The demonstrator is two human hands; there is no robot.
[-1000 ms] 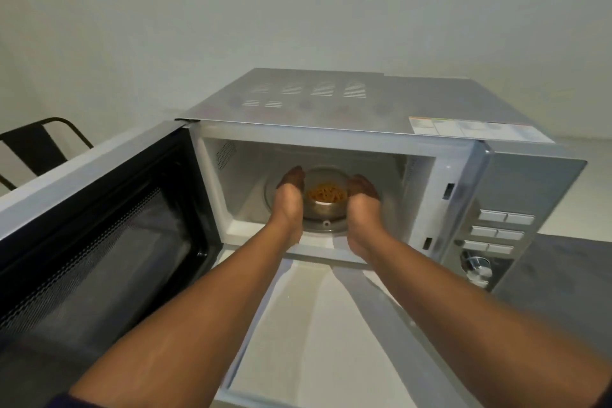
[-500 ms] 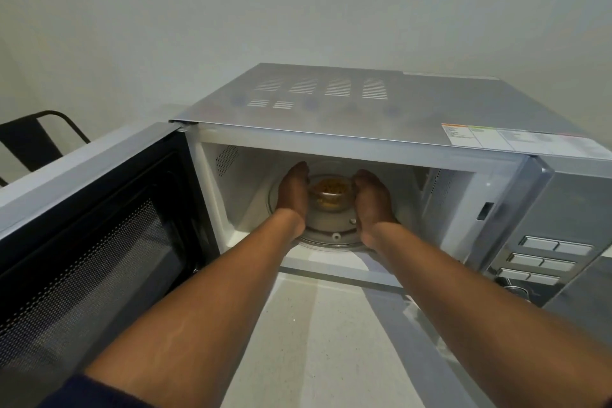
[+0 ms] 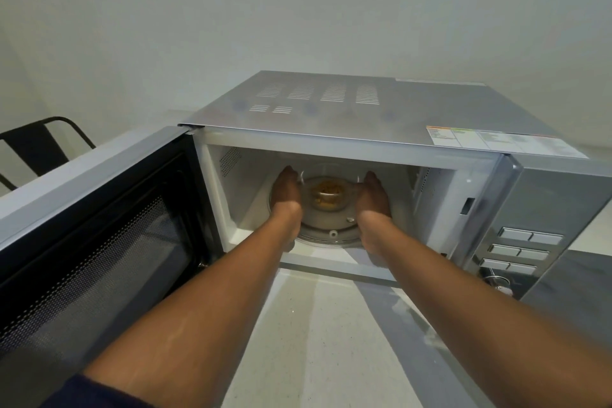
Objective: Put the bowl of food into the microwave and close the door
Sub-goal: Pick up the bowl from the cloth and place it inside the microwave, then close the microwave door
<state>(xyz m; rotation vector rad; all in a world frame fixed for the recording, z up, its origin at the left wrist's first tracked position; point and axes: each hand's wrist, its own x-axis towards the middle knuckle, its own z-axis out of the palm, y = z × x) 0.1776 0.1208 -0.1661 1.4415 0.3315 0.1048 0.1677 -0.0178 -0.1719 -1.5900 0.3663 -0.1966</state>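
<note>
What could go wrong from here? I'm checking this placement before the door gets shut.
Both hands, left hand and right hand, flank the small clear bowl of yellow food on the round glass turntable; pulling out carelessly could nudge it off centre. The black-windowed microwave door stands wide open beside the left forearm and could be bumped.

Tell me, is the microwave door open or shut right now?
Open. The door is swung wide to the left, and both arms reach into the microwave cavity, where the bowl sits on the glass turntable.

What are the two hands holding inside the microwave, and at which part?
The left hand and right hand flank the bowl of food at its sides on the turntable. Whether they grip it or have let go cannot be told.
</note>
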